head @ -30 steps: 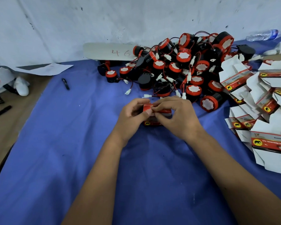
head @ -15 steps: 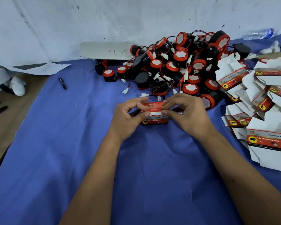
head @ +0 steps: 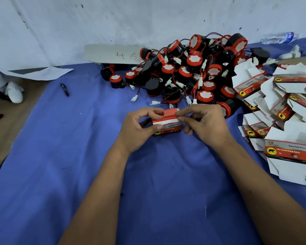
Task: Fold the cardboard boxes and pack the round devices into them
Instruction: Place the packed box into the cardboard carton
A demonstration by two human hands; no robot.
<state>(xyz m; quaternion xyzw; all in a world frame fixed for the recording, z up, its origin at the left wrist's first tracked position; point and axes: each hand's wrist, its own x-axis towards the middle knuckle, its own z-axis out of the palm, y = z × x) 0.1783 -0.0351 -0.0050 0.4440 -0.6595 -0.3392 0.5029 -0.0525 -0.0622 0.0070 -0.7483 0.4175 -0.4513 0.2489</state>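
Your box (head: 167,123) sits on the blue cloth (head: 78,156) at centre, just near of the pile of round devices (head: 193,71), flat boxes (head: 279,106) heaped at right. Left hand (head: 140,129) grips its left end, thumb on the near face; right hand (head: 204,123) pinches the top flap at its right corner. It's thin card: light, springy, likely to crush. Hold it by edges and corners, not panel middles. Whether a device is inside, can't tell; if so, expect some weight.
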